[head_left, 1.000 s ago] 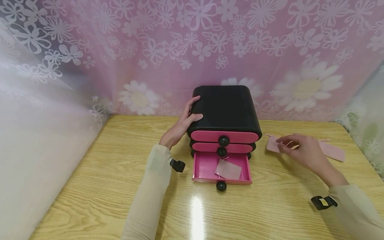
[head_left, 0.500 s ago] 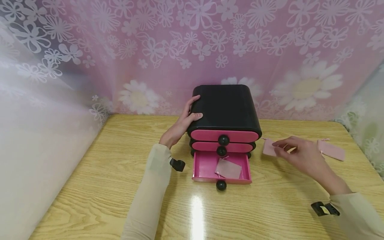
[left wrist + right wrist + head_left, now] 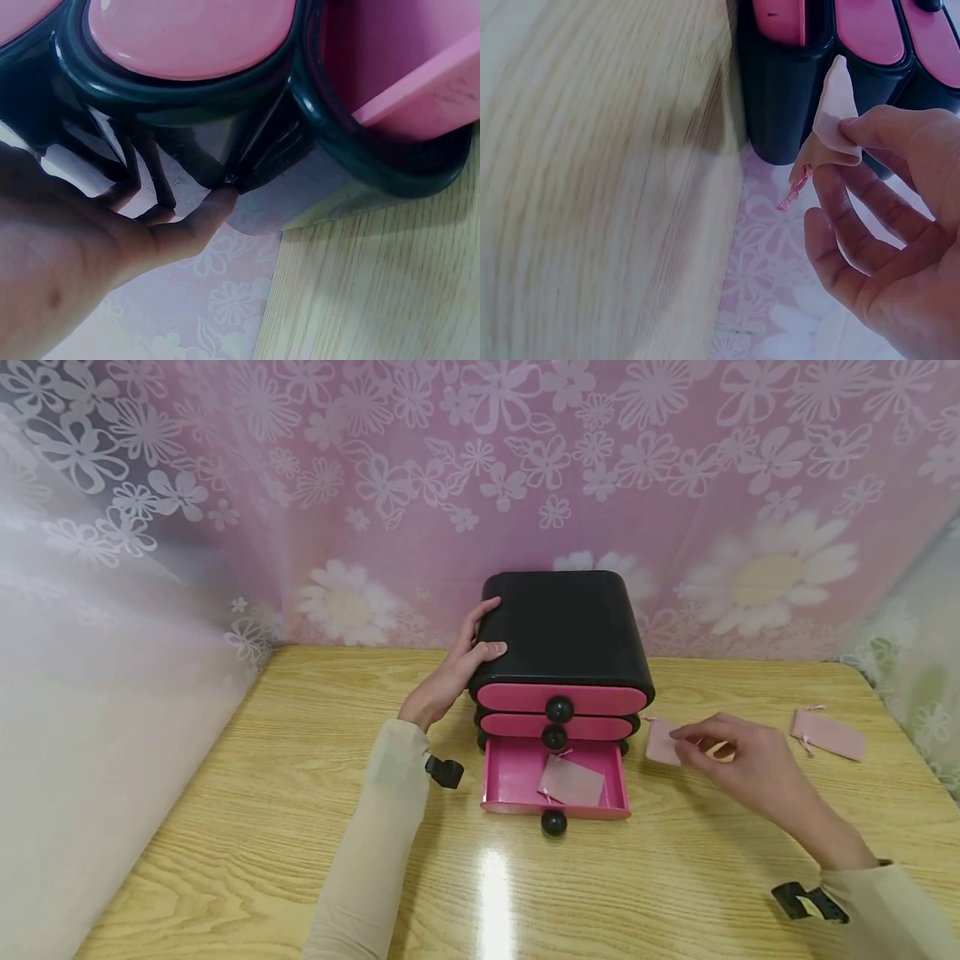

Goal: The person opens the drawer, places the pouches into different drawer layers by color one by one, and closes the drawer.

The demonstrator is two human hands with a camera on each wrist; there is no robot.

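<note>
A black cabinet (image 3: pixel 562 627) with pink drawers and round black knobs stands on the table. Its bottom drawer (image 3: pixel 510 777) is pulled out, and a pink drawstring pouch (image 3: pixel 573 782) lies inside. My left hand (image 3: pixel 453 672) rests against the cabinet's left side, with thumb and a finger at the top edge; the left wrist view shows its fingertips touching the black casing. Between thumb and fingers my right hand (image 3: pixel 750 764) pinches a second pink pouch (image 3: pixel 662 743), just right of the cabinet. In the right wrist view this pouch (image 3: pixel 836 112) is held bent, its cord (image 3: pixel 795 189) dangling.
Another pink drawstring pouch (image 3: pixel 828 735) lies on the wooden table (image 3: pixel 315 777) at the right. A floral curtain (image 3: pixel 420 485) hangs behind the table's back edge. The drawer's front knob (image 3: pixel 553 822) sticks out towards the person.
My right hand has carried the pinched pouch leftward and a little nearer the person, towards the cabinet. The pouch at the far right has come fully into sight. My left hand has stayed put.
</note>
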